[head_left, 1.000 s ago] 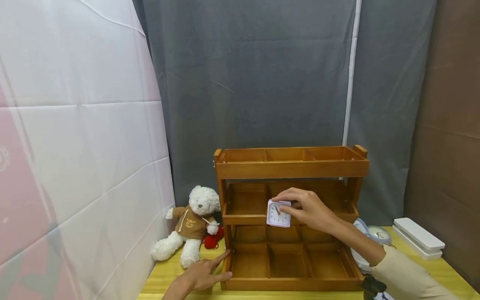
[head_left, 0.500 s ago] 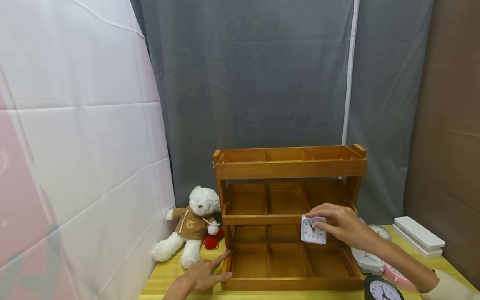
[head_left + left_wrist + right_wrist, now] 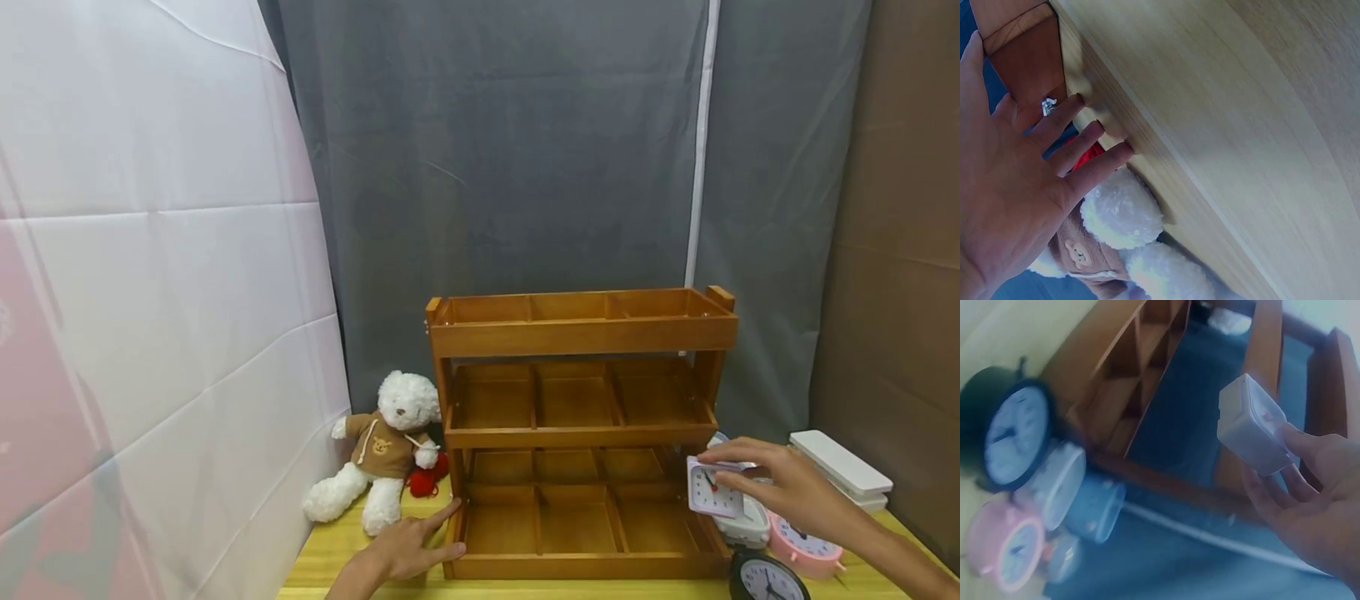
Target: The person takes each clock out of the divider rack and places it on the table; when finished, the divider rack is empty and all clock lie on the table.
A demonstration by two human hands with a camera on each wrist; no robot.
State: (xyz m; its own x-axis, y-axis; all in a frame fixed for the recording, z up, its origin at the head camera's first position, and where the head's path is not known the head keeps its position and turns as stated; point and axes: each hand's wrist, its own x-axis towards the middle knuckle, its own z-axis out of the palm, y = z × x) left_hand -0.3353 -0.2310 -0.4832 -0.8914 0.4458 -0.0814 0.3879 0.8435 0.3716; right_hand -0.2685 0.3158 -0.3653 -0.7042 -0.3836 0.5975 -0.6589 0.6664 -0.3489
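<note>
Between thumb and fingers my right hand (image 3: 787, 483) pinches a small square lilac alarm clock (image 3: 703, 496), its white dial facing me. It hovers in front of the lower right end of the brown wooden rack (image 3: 585, 569). In the right wrist view the clock (image 3: 1250, 425) shows its pale side and back. My left hand (image 3: 401, 548) touches the rack's lower left side, thumb and index finger spread. The left wrist view shows that hand (image 3: 1016, 187) with its fingers extended.
A white teddy bear (image 3: 405, 404) in a brown hoodie sits left of the rack, by a red fuzzy item (image 3: 423, 479). Right of the rack stand a black alarm clock (image 3: 767, 577), a pink alarm clock (image 3: 806, 550), a white clock (image 3: 746, 529) and a white box-like object (image 3: 840, 461).
My right hand has carried the lilac clock rightward and down, from in front of the middle shelf to the rack's right end. The left hand stays in place.
</note>
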